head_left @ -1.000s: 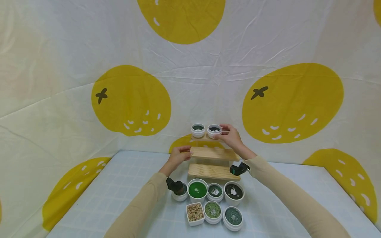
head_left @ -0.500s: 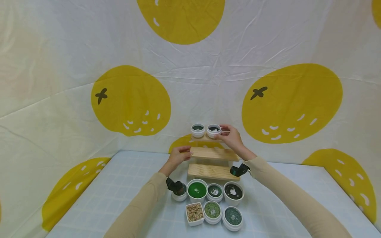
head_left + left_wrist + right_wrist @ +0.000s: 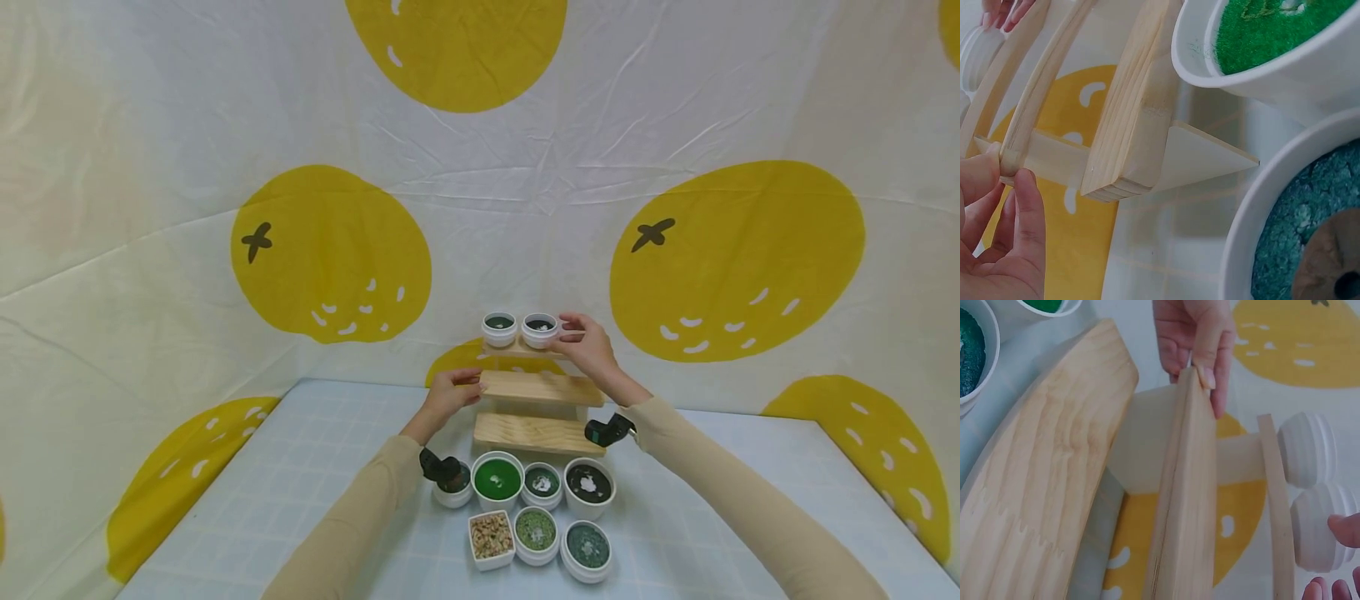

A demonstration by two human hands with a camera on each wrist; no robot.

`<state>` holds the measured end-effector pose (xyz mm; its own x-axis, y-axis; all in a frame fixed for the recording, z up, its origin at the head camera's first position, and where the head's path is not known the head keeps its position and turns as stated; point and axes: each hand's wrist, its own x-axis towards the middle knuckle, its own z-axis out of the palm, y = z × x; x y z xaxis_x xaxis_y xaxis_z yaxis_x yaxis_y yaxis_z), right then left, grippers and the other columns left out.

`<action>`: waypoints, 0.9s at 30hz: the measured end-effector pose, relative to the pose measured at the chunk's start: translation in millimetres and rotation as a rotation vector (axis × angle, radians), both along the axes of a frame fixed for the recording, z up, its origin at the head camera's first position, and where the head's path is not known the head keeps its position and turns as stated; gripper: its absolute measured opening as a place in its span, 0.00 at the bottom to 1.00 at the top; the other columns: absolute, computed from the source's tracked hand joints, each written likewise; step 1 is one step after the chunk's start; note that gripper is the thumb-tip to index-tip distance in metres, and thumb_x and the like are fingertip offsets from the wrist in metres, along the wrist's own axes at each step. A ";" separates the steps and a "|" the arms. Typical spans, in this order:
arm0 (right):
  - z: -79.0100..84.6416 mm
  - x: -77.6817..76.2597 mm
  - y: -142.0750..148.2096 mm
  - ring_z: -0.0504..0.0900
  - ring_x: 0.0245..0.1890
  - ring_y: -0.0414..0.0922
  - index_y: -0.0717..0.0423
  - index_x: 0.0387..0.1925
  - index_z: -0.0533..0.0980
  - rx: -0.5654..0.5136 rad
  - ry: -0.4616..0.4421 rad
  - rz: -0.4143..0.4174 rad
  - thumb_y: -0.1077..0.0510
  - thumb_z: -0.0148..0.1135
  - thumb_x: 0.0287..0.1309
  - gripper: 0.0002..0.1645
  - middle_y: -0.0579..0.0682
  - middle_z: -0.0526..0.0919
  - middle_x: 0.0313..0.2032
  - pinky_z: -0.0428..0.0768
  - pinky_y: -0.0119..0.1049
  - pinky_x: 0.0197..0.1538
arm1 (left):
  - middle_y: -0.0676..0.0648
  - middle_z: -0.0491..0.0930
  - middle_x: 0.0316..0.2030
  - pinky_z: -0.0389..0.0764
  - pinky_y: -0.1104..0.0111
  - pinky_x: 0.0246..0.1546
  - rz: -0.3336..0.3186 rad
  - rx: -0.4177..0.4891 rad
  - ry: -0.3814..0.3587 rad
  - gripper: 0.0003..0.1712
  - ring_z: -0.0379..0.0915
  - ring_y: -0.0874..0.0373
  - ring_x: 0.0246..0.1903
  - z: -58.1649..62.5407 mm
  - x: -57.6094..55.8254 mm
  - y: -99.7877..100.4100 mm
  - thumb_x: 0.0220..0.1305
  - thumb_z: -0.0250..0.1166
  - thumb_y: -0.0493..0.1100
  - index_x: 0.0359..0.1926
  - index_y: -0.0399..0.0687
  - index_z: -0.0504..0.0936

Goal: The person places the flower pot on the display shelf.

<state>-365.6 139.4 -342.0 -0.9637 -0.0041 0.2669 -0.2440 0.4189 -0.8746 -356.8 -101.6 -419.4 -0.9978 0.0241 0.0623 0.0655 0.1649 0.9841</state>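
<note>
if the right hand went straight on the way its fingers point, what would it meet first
The right hand would most likely meet the right-hand white jar on the top shelf; depth leaves it unclear whether the thumb is touching it.

The person wears long, plain beige sleeves: the left sleeve [image 3: 345, 517] lies at seven o'clock in the head view, the right sleeve [image 3: 742, 492] at four, both snug, with soft creases toward the cuffs. Past them, the left grip [image 3: 447, 396] and right grip [image 3: 588, 346] are bare. By each cuff sits a small wrist camera: the left wrist camera [image 3: 435, 465] black and compact, the right wrist camera [image 3: 611, 430] black with a greenish patch at its nine o'clock end.
</note>
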 end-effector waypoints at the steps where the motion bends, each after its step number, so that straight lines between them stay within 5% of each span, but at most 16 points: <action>1: 0.1 0.8 1.2 0.79 0.52 0.58 0.62 0.63 0.68 -0.001 0.001 -0.001 0.60 0.70 0.52 0.37 0.64 0.74 0.57 0.82 0.43 0.56 | 0.34 0.80 0.47 0.86 0.65 0.41 -0.001 0.002 -0.001 0.21 0.78 0.62 0.34 0.2 0.1 0.3 0.59 0.65 0.32 0.54 0.32 0.79; 13: -8.0 15.1 12.6 0.77 0.52 0.56 0.59 0.63 0.67 -0.094 -0.014 -0.021 0.60 0.68 0.54 0.35 0.62 0.73 0.57 0.79 0.47 0.59 | 0.33 0.79 0.51 0.85 0.63 0.45 -0.012 -0.001 -0.002 0.22 0.78 0.58 0.39 -2.6 -1.0 0.3 0.61 0.64 0.32 0.56 0.31 0.77; 22: -17.6 28.1 20.7 0.77 0.50 0.56 0.62 0.61 0.68 -0.057 0.061 -0.010 0.61 0.69 0.52 0.34 0.64 0.73 0.56 0.78 0.21 0.43 | 0.33 0.79 0.50 0.85 0.63 0.45 -0.005 0.010 -0.010 0.21 0.78 0.58 0.40 -2.0 0.1 0.8 0.60 0.64 0.32 0.55 0.31 0.78; 27: -23.7 36.3 26.2 0.78 0.50 0.56 0.63 0.59 0.69 -0.027 0.094 0.009 0.60 0.70 0.52 0.34 0.64 0.74 0.55 0.81 0.33 0.51 | 0.34 0.79 0.49 0.86 0.63 0.45 0.000 0.010 -0.010 0.21 0.79 0.58 0.39 -0.2 2.5 1.5 0.60 0.64 0.32 0.55 0.31 0.78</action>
<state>-329.4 165.6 -365.8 -0.9344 -0.0043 0.3562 -0.3292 0.3926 -0.8588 -354.3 -100.1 -419.6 -0.9984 0.0235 0.0523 0.0553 0.1548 0.9864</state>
